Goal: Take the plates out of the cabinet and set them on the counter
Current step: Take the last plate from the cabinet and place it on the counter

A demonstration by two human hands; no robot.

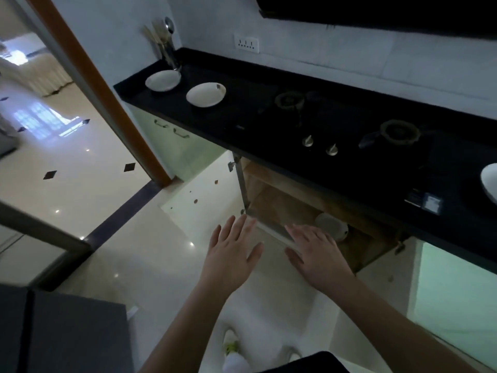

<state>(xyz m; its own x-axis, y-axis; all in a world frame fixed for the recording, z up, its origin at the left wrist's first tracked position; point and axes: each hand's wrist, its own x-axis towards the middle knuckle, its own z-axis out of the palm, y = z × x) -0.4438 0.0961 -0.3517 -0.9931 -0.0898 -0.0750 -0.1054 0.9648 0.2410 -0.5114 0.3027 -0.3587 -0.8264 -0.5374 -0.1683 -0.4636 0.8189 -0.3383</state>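
Two white plates lie on the black counter (242, 84): one (163, 80) at the far left, the other (206, 94) just right of it. A third white plate (490, 183) shows partly at the right edge. Below the counter the cabinet (285, 205) stands open, with a pale plate (331, 226) inside on its wooden shelf. My left hand (231, 249) is open, fingers spread, in front of the cabinet's left corner. My right hand (317, 254) is open too, just short of the plate inside.
A gas hob with two burners (289, 100) (400, 131) and two knobs (320, 145) takes the counter's middle. A steel utensil holder (169, 49) stands at the back left. The cabinet's doors (204, 195) (454, 289) hang open on both sides. A doorway is at left.
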